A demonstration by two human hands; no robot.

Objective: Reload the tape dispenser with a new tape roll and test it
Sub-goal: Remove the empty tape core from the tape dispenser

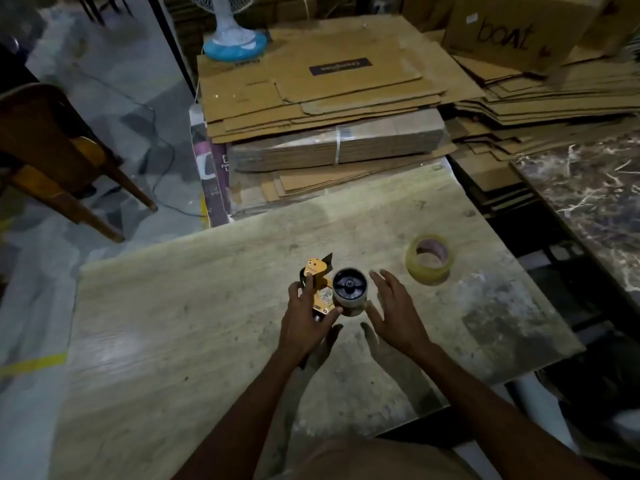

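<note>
Your left hand (306, 323) is clamped around the orange metal hand-held tape dispenser (319, 287), near the middle of the pale wood-grain worktop (173, 323). Its fingers curl over the dispenser's left side and its thumb lies against the lower right edge. The dispenser's dark pointed blade end faces away from you, and its handle is hidden beneath your palm. You cannot tell whether the dispenser rests on the worktop or is lifted off it. On the dispenser's right side sits the black round spoked hub (349, 285), ringed by a thin grey band and facing upward toward the camera. Your right hand (391, 306) is spread wide, fingers apart and nearly straight, holding nothing. It lies just beside the hub on the right, and contact with it cannot be judged. The new roll of clear yellowish packing tape with a pinkish core (430, 259) lies tilted on the worktop to the right of both hands, apart from them and from the dispenser. Beyond the far edge of the worktop lies a stack of flattened brown cardboard sheets (329, 88). A blue and white fan base (235, 43) stands at the stack's far left corner. A brown cardboard box lettered "boat" (512, 29) sits at upper right. A brown wooden chair (52, 143) stands on the floor at left, and a dark veined marble slab (588, 188) lies at right.
</note>
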